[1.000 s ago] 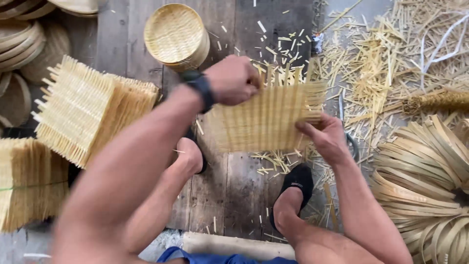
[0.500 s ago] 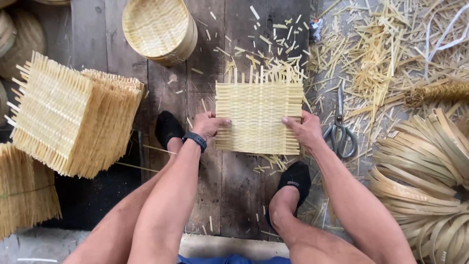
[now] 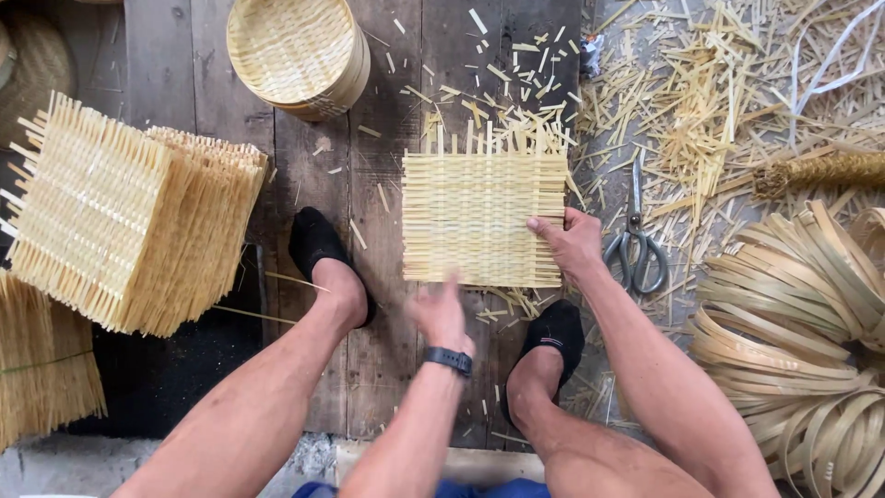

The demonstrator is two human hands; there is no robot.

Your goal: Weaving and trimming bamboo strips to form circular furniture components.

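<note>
- Far left, a bundle of bamboo strips (image 3: 41, 364) lies at the near edge, and above it a thick stack of woven bamboo mats (image 3: 138, 217) sits tilted on the wooden plank floor (image 3: 180, 65).
- Farther away, a stack of round woven baskets (image 3: 297, 51) stands on the planks, right of the mat stack's top.
- A left foot in a black sock (image 3: 323, 254) rests on the floor between the mat stack and the middle.
- The left hand (image 3: 441, 314), blurred, hovers open just below the near edge of the square woven mat (image 3: 484, 217); it grips nothing and seems not to touch the mat. A black wristband sits on that wrist.
- The square woven mat lies flat on the planks in the middle, loose strip ends sticking out of its far edge, offcuts (image 3: 489, 88) scattered beyond it.
- The right hand (image 3: 572, 244) presses on the mat's near right corner, fingers laid flat on the weave, not closed around it.
- The right foot (image 3: 553, 337) is planted just below that corner.
- Scissors (image 3: 634, 244) lie just right of the right hand, amid bamboo scraps (image 3: 701, 111).
- Far right, coiled bamboo hoops (image 3: 802, 323) are piled up.
</note>
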